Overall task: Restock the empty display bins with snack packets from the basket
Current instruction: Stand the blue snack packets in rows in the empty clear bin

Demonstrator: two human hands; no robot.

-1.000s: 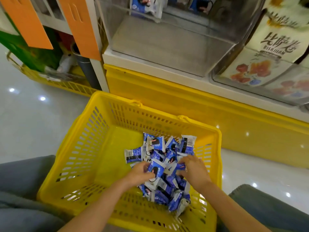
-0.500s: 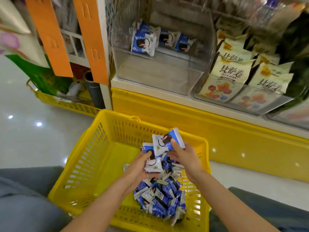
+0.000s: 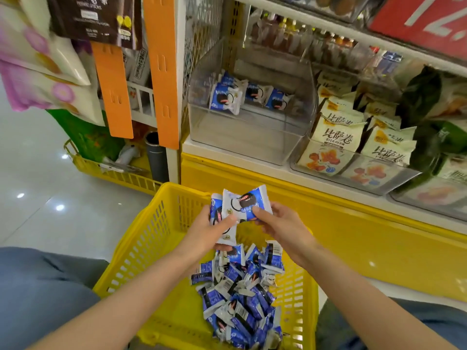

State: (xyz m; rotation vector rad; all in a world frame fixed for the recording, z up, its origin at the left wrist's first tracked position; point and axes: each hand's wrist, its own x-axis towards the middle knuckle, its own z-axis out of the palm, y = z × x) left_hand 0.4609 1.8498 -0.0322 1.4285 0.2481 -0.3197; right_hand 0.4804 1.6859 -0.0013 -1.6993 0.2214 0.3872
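Note:
A yellow plastic basket (image 3: 151, 238) stands on the floor in front of me with a heap of blue-and-white snack packets (image 3: 240, 294) in its right half. My left hand (image 3: 204, 231) grips a couple of packets (image 3: 222, 223) above the basket. My right hand (image 3: 280, 226) pinches the front packet (image 3: 246, 203) from the right side. Straight ahead on the low shelf sits a clear display bin (image 3: 252, 137) with a few of the same packets (image 3: 227, 98) standing along its back; its front floor is bare.
To the right, further clear bins (image 3: 353, 170) hold cream and green snack bags. A yellow shelf base (image 3: 353, 238) runs below. Orange strips (image 3: 161, 72) hang left of the bin. Another yellow basket (image 3: 113, 173) sits on the glossy floor at the left. My knees flank the basket.
Both hands rose out of the packet heap, each with packets, and came together above the basket. My view tilted up, so the bin and the upper shelves show more.

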